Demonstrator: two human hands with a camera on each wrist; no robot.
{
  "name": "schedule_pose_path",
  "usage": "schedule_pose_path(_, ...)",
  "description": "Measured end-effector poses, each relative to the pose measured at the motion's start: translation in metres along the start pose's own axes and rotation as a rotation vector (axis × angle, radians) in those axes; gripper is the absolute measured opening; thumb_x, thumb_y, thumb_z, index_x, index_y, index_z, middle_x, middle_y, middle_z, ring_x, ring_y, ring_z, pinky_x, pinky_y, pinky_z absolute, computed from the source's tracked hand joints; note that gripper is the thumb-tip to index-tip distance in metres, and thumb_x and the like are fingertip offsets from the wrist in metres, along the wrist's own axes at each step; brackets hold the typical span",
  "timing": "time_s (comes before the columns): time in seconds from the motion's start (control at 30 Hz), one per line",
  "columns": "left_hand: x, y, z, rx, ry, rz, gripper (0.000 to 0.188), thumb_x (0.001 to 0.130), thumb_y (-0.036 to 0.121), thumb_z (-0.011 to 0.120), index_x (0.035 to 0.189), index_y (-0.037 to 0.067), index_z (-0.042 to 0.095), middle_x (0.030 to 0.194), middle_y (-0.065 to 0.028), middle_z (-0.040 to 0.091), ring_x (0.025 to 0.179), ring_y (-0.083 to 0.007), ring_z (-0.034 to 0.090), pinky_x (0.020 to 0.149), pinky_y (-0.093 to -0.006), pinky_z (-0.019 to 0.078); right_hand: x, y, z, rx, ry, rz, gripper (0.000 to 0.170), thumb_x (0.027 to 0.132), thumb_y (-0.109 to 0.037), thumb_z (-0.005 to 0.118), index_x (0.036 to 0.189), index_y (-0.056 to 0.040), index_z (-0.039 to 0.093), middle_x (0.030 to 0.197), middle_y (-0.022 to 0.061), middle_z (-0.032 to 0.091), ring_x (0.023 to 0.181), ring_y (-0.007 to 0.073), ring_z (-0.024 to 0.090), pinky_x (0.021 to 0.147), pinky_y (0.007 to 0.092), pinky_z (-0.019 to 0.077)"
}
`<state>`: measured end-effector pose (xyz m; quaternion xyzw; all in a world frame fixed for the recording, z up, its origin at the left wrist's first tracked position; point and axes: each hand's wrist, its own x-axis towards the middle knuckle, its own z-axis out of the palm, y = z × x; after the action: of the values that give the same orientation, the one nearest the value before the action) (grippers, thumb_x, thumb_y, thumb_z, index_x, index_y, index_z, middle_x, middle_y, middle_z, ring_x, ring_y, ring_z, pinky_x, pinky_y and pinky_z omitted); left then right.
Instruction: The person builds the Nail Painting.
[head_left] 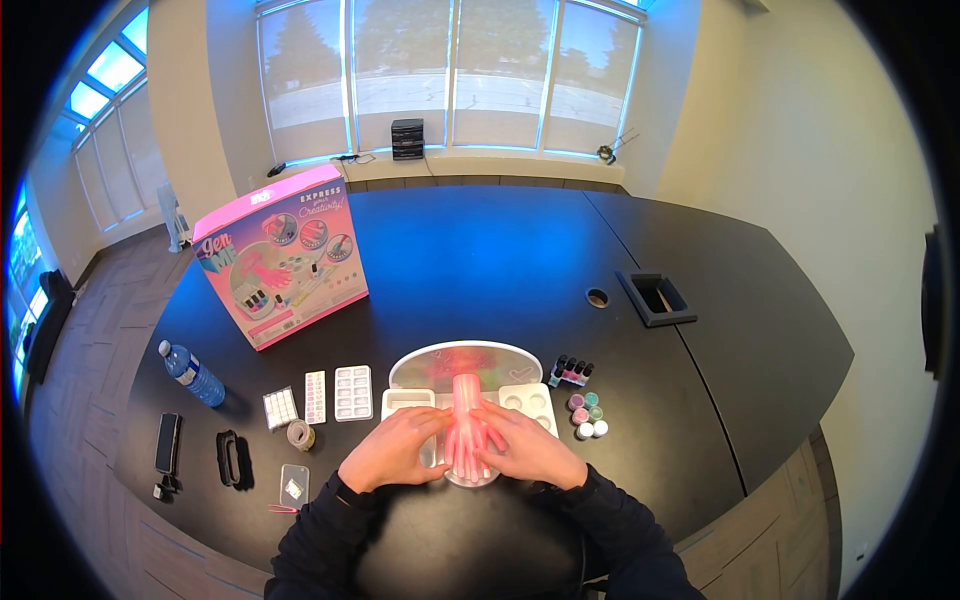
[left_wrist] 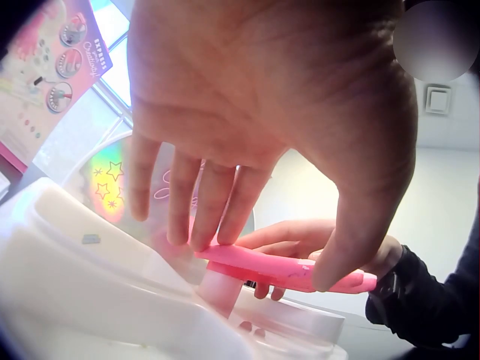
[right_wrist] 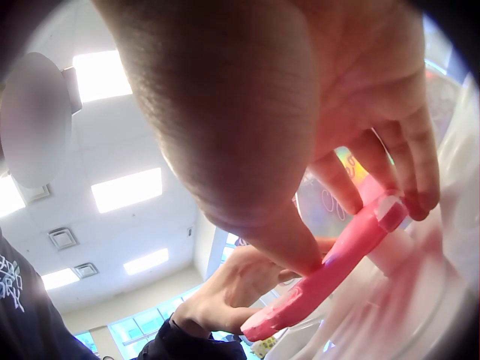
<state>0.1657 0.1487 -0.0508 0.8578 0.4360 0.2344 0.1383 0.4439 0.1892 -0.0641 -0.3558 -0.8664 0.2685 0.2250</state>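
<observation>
Left hand point(head_left: 395, 450) and right hand point(head_left: 533, 447) hold pink model hand point(head_left: 467, 400) between white compartments point(head_left: 409, 397).

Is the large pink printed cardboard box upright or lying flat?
Upright: the box stands on the black table, pink top uppermost, printed side facing the camera.

Pink model hand point(head_left: 467, 432), white tray point(head_left: 410, 400)

On the table point(head_left: 450, 260) we have the manicure tray point(head_left: 541, 392), with the model hand point(head_left: 467, 392) in its middle and the upright panel point(head_left: 414, 371) behind. To the left of this tray we find the compartment palette point(head_left: 353, 393), then the sticker sheet point(head_left: 315, 397); farther left is the water bottle point(head_left: 194, 376). The carton point(head_left: 285, 262) stands behind these. At right are the polish bottles point(head_left: 571, 373), with small jars point(head_left: 581, 415) before them.
</observation>
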Motion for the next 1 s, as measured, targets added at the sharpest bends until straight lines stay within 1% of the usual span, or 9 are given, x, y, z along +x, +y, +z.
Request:
schedule_pose_path(0.07, 0.0, 0.0, 0.0, -0.005, -0.002, -0.004, 0.076, 0.081, 0.033, 0.089, 0.148, 0.003, 0.068, 0.147, -0.0198, 0.071, 0.137, -0.0385, 0.065, 0.12, -0.0476, 0.0499, 0.001, -0.001, 0.0, -0.014, 0.015, -0.011, 0.068, 0.096, -0.037, 0.081, 0.155, -0.0064, 0.063, 0.162, 0.0241, 0.058, 0.129, 0.0428, 0.067, 0.111, 0.0484, 0.0541)
schedule_pose_path(0.13, 0.001, -0.002, 0.001, -0.015, -0.009, -0.013, 0.076, 0.081, 0.033, 0.088, 0.147, 0.002, 0.067, 0.147, -0.02, 0.071, 0.137, -0.0388, 0.065, 0.12, -0.0476, 0.0499, 0.001, -0.005, -0.003, -0.01, 0.0, 0.013, 0.066, 0.097, -0.037, 0.081, 0.153, -0.0058, 0.064, 0.157, 0.0212, 0.063, 0.13, 0.0416, 0.064, 0.112, 0.0485, 0.053)
schedule_pose_path(0.17, 0.001, -0.001, 0.001, -0.015, -0.009, -0.013, 0.076, 0.081, 0.033, 0.088, 0.147, 0.002, 0.067, 0.147, -0.02, 0.071, 0.137, -0.0388, 0.065, 0.12, -0.0476, 0.0499, 0.002, -0.005, -0.003, -0.009, 0.0, 0.013, 0.066, 0.097, -0.037, 0.081, 0.153, -0.0058, 0.064, 0.157, 0.0212, 0.063, 0.13, 0.0416, 0.064, 0.112, 0.0485, 0.053)
schedule_pose_path(0.23, 0.001, 0.0, 0.0, -0.023, -0.009, -0.017, 0.076, 0.081, 0.032, 0.088, 0.147, 0.002, 0.068, 0.146, -0.0202, 0.071, 0.136, -0.0391, 0.065, 0.119, -0.0478, 0.0501, 0.002, -0.005, -0.002, -0.015, 0.007, 0.01, 0.064, 0.097, -0.036, 0.081, 0.151, -0.0053, 0.065, 0.15, 0.0189, 0.067, 0.128, 0.041, 0.064, 0.111, 0.0486, 0.053)
schedule_pose_path(0.47, 0.001, 0.0, 0.004, -0.035, 0.002, -0.022, 0.074, 0.081, 0.031, 0.088, 0.145, 0.001, 0.068, 0.145, -0.0206, 0.072, 0.135, -0.0395, 0.066, 0.118, -0.0484, 0.0509, 0.002, -0.004, -0.001, -0.049, 0.029, -0.012, 0.063, 0.097, -0.035, 0.081, 0.15, -0.0052, 0.066, 0.147, 0.0185, 0.069, 0.125, 0.0401, 0.065, 0.11, 0.0483, 0.0536)
schedule_pose_path(0.63, 0.003, 0.001, 0.003, -0.043, -0.016, -0.026, 0.075, 0.081, 0.031, 0.088, 0.146, 0.001, 0.067, 0.146, -0.0213, 0.071, 0.136, -0.0399, 0.065, 0.119, -0.0488, 0.0499, 0.005, -0.004, -0.006, -0.067, 0.018, 0.005, 0.059, 0.097, -0.036, 0.08, 0.146, -0.0054, 0.07, 0.142, 0.0179, 0.073, 0.121, 0.0403, 0.067, 0.107, 0.0483, 0.0545)
schedule_pose_path(0.77, 0.001, 0.001, 0.001, -0.015, -0.001, -0.011, 0.076, 0.081, 0.032, 0.088, 0.147, 0.002, 0.067, 0.147, -0.0208, 0.07, 0.138, -0.0397, 0.064, 0.12, -0.0488, 0.0492, 0.005, -0.002, -0.007, -0.108, 0.001, 0.016, 0.057, 0.097, -0.037, 0.08, 0.145, -0.0057, 0.071, 0.141, 0.0169, 0.074, 0.121, 0.0399, 0.068, 0.107, 0.0484, 0.0547)
schedule_pose_path(0.83, 0.001, -0.003, -0.001, -0.017, -0.024, 0.014, 0.076, 0.082, 0.035, 0.089, 0.148, 0.003, 0.067, 0.149, -0.0204, 0.069, 0.139, -0.0397, 0.063, 0.121, -0.0491, 0.0487, 0.006, 0.005, -0.005, -0.111, 0.005, -0.038, 0.058, 0.099, -0.04, 0.076, 0.147, -0.0063, 0.07, 0.149, 0.0163, 0.07, 0.116, 0.0394, 0.067, 0.102, 0.0492, 0.0559)
schedule_pose_path(1.0, 0.0, -0.007, -0.002, -0.011, -0.034, 0.036, 0.077, 0.084, 0.038, 0.088, 0.148, 0.004, 0.066, 0.153, -0.0196, 0.067, 0.144, -0.0394, 0.06, 0.123, -0.0491, 0.0467, 0.005, 0.006, -0.004, -0.103, -0.001, -0.041, 0.06, 0.099, -0.039, 0.076, 0.148, -0.006, 0.069, 0.153, 0.0198, 0.067, 0.121, 0.0422, 0.066, 0.106, 0.0505, 0.0551)
